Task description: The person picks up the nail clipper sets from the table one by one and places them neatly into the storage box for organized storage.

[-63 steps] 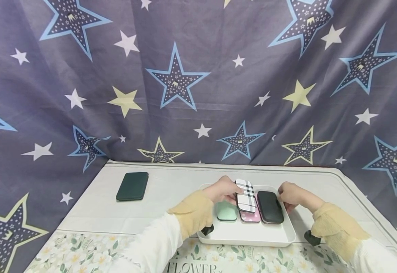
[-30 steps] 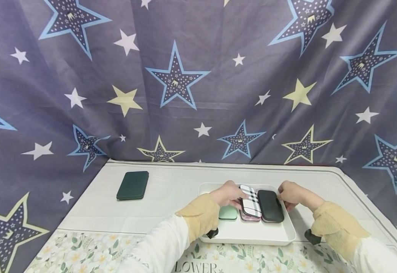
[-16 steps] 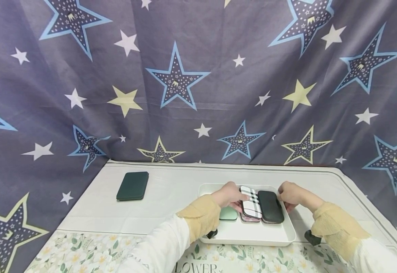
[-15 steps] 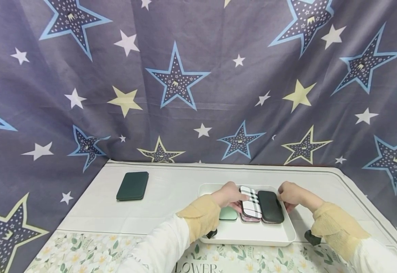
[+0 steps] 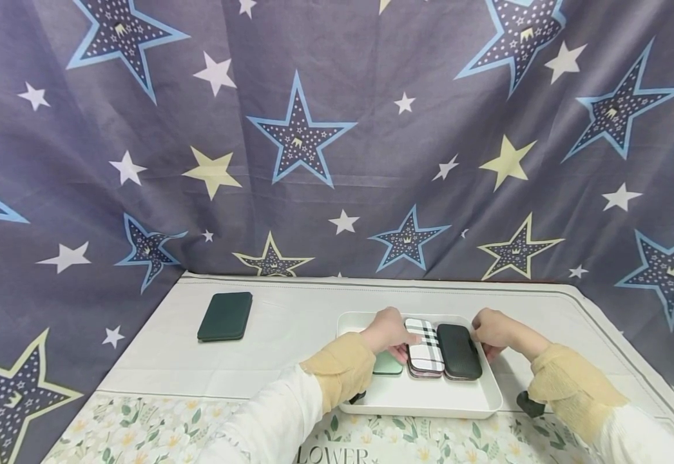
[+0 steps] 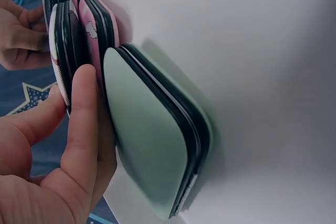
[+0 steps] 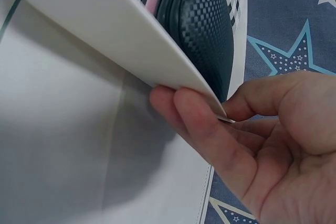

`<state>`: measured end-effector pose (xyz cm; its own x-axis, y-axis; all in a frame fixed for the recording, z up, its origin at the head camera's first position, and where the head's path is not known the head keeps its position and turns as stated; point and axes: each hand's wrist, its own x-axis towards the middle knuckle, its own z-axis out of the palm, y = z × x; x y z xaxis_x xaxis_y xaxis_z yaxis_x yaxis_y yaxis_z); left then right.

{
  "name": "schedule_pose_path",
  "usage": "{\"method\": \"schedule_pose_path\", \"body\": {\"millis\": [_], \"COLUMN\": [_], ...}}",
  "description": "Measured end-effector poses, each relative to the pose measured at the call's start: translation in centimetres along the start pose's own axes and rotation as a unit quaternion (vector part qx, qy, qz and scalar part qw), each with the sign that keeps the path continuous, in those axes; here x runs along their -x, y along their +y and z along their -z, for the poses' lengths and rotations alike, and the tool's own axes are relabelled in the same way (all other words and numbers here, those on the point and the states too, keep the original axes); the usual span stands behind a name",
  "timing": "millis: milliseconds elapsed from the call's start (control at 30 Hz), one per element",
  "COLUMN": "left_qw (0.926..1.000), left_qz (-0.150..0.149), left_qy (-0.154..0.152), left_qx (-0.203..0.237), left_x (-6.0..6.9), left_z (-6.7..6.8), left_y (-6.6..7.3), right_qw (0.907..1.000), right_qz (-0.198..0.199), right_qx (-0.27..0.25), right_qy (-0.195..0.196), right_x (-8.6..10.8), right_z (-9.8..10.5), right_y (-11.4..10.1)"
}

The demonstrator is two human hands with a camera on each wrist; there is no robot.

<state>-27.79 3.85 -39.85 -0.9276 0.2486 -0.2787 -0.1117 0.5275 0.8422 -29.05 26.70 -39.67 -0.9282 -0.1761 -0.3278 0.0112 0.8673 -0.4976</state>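
Note:
My left hand [image 5: 388, 332] holds a flat white, black and grey plaid case [image 5: 426, 348] by its left side, thumb on top, in the head view. The plaid case lies over a pink case [image 6: 100, 24], mostly hidden from above; the left wrist view shows the pink edge against it. Left of them sits a mint green case [image 6: 149, 124], partly behind the left hand. A black textured case [image 5: 459, 351] lies on the right, atop another pink one. My right hand [image 7: 262, 140] pinches the right rim of the white tray [image 5: 424, 403] under these cases.
A dark green, flat case-like item [image 5: 225, 316] lies apart on the table's left side. The white table cover [image 5: 290, 322] has a floral strip [image 5: 151, 419] along the front. A star-patterned curtain [image 5: 337, 174] hangs behind and at the left.
My left hand has moved the plaid case right and toward me, down over the pink case, and it now lies squarely above it. The right hand has stayed at the tray rim.

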Motion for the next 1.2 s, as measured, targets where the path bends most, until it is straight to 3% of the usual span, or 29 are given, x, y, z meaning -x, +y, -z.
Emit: {"method": "schedule_pose_path", "body": {"millis": [200, 500, 700, 967, 1100, 1200], "left_qw": [0.9998, 0.9956, 0.9968, 0.9969, 0.9971, 0.9947], "left_qz": [-0.005, -0.024, -0.006, 0.007, -0.004, -0.020], "left_qy": [0.008, 0.024, 0.007, -0.002, 0.000, 0.011], "left_qx": [-0.016, -0.088, -0.080, -0.079, -0.076, -0.100], "left_x": [-0.5, -1.0, -0.8, -0.9, -0.6, -0.1], "left_z": [-0.1, -0.2, 0.2, 1.5, 2.5, 3.4], "left_y": [-0.3, -0.4, 0.1, 0.7, 1.4, 2.0], "right_qw": [1.0000, 1.0000, 1.0000, 1.0000, 1.0000, 1.0000], "right_qz": [-0.001, -0.002, -0.004, -0.003, -0.002, -0.003], "right_qx": [-0.005, -0.008, -0.004, 0.002, 0.002, -0.001], "right_qy": [0.001, 0.004, 0.006, 0.006, 0.007, 0.007], "right_x": [-0.1, 0.0, -0.1, 0.0, 0.0, 0.0], "right_z": [-0.1, -0.1, -0.1, 0.0, -0.1, -0.1], "right_y": [0.1, 0.0, 0.0, -0.1, -0.1, -0.1]}}
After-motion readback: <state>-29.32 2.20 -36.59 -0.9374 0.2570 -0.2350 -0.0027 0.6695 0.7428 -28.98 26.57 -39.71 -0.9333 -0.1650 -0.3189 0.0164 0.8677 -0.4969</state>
